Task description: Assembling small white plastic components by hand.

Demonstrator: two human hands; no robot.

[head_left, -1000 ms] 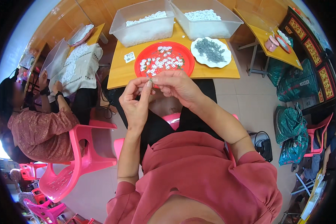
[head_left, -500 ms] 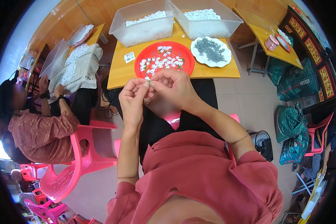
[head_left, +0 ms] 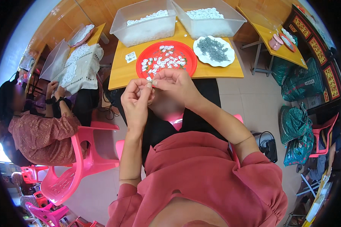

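My left hand (head_left: 135, 101) pinches a small white plastic piece (head_left: 149, 79) between thumb and forefinger, just in front of the red tray. My right hand (head_left: 180, 86) is closed in a pinch right beside that piece. Whatever its fingertips hold is too small to make out. On the round red tray (head_left: 193, 62) many similar white pieces (head_left: 165, 62) with dark spots lie scattered. A white scalloped plate (head_left: 228, 60) to its right bears a heap of tiny grey parts (head_left: 214, 50).
Two clear bins (head_left: 134, 37) of white pieces stand at the back of the yellow table (head_left: 121, 77). A white label (head_left: 130, 57) lies left of the tray. At the left a co-worker (head_left: 41, 130) sits by another table. Green sacks (head_left: 297, 140) stand at the right.
My right fingertips have shifted slightly at the white piece, while my left hand keeps its pinch. The co-worker's hands have come closer together.
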